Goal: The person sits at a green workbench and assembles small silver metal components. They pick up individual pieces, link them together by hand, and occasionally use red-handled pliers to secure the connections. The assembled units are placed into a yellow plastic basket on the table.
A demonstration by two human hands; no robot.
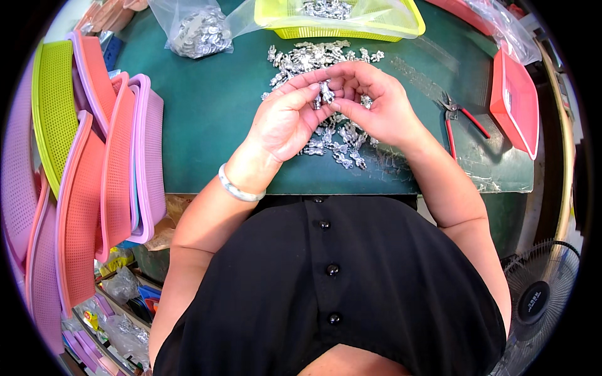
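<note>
Between the fingertips of both my hands is a small silver metal figure charm, held above the table. My left hand, with a pale bangle on its wrist, pinches it from the left with thumb and fingers. From the other side my right hand closes its thumb and fingers near the charm's lower end. Below and behind the hands spreads a loose pile of similar silver charms, partly hidden by my fingers. More of them lie nearer to me.
Red-handled pliers lie right of my right forearm, by a pink tray. A yellow-green basket and a plastic bag of metal pieces stand at the back. Stacked coloured baskets line the left; a fan is lower right.
</note>
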